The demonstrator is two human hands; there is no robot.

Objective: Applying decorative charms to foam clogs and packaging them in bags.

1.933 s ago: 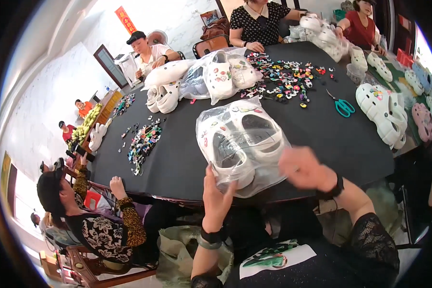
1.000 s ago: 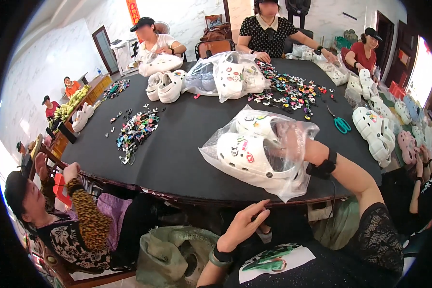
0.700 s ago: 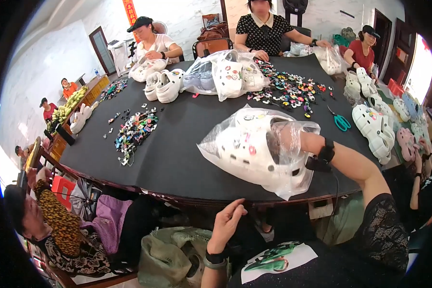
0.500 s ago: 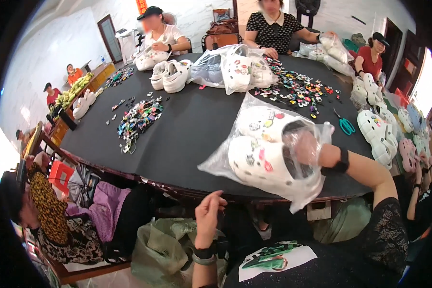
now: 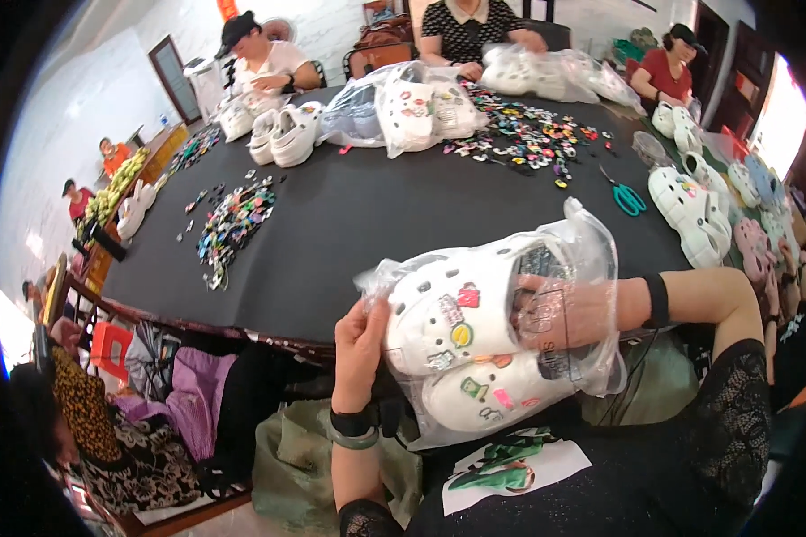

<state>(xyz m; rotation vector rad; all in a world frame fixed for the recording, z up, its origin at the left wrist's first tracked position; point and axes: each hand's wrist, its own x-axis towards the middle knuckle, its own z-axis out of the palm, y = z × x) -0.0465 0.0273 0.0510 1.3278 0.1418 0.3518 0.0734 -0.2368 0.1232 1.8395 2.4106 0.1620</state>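
The left hand point(image 5: 360, 345) is pinching a corner of a clear plastic bag point(image 5: 594, 243); the right hand point(image 5: 571, 313) is lying inside it, its grip unclear. Two white, charm-studded foam clogs point(image 5: 425, 313) are sitting within, over the near edge of the black counter point(image 5: 322, 242); hard tugging would be risking a tear.

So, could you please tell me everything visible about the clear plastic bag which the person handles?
The clear plastic bag looks thin, glossy and wrinkled, with dark print near its open right end. It holds two white clogs decorated with colourful charms, toes pointing left. It is held tilted at the black table's near edge. The left hand grips its left end; the right hand is inside.
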